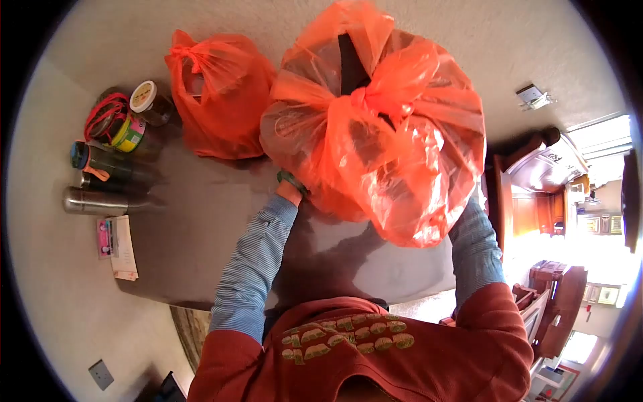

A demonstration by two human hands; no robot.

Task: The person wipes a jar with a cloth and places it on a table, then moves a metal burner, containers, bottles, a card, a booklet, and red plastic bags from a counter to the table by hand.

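Note:
A large, knotted, see-through orange-red plastic bag (415, 157) bulges in front of me above the dark table (201, 228). Something black (351, 63) shows through near its top; the rest of its contents I cannot make out. My left hand (289, 192), with a dark green band (293, 181) at the wrist, reaches to the bag's lower left side, its fingers hidden behind the plastic. On the opposite side, my right arm in a blue striped sleeve (477, 241) goes up to the bag, which hides that hand. To the left stands a smaller tied orange-red bag (224, 100).
Along the table's left side stand a lidded jar (151, 104), a green-yellow container (127, 134), a bottle with an orange strap (100, 161) and a steel flask (100, 201). Papers (123, 248) lie nearby. Carved wooden furniture (532, 181) stands at the right.

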